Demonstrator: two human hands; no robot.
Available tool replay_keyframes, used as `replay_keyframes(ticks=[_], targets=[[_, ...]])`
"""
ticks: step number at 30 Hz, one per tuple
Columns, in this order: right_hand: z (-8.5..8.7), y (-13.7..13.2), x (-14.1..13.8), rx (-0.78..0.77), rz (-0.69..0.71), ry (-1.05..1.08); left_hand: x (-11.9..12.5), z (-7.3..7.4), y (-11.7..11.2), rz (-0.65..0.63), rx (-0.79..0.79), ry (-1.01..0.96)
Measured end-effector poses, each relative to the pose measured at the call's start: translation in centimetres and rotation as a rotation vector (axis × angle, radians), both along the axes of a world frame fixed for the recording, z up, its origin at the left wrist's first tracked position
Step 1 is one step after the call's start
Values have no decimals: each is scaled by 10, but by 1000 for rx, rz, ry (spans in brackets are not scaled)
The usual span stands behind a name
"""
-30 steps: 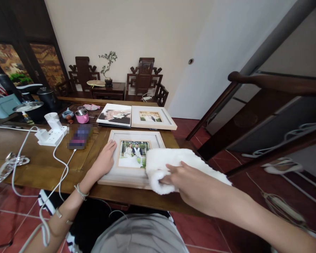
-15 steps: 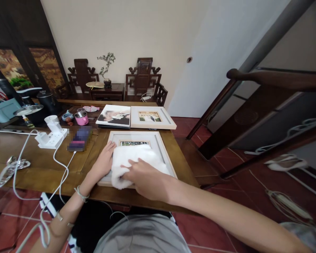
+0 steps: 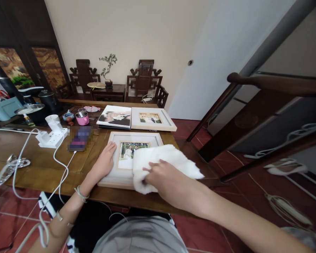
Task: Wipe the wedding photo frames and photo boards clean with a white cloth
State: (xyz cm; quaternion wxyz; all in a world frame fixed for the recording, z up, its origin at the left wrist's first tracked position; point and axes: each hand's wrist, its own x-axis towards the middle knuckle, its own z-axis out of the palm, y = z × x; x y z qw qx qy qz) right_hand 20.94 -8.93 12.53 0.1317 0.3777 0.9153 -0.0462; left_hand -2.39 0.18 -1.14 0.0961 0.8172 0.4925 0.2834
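Note:
A light wooden picture frame lies flat on the table in front of me, with a wide pale mount around a small photo. My left hand holds the frame by its left edge, fingers along the border. Bunched in my right hand is a white fluffy cloth, pressed over the frame's right half. The cloth hides the lower right of the frame and part of the photo, and its loose corner reaches past the table's right edge.
Behind lie a second frame and a photo album. To the left are a phone, a power strip with trailing cables, a hair clip and a pink cup. A dark wooden chair stands close on the right.
My right hand has slid the cloth rightward across the frame, uncovering more of the photo and the lower left of the mount. My left hand stays at the left edge.

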Motion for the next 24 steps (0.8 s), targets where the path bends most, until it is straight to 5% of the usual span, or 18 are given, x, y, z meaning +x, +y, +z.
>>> replay_keyframes(ticks=[7, 18, 24], targets=[[-14, 15, -39, 34, 162, 113, -1, 5, 0, -16, -20, 21], [-1, -12, 56, 20, -187, 64, -3, -1, 0, -23, 2, 2], [-10, 27, 68, 96, -316, 52, -3, 2, -1, -30, -11, 12]])
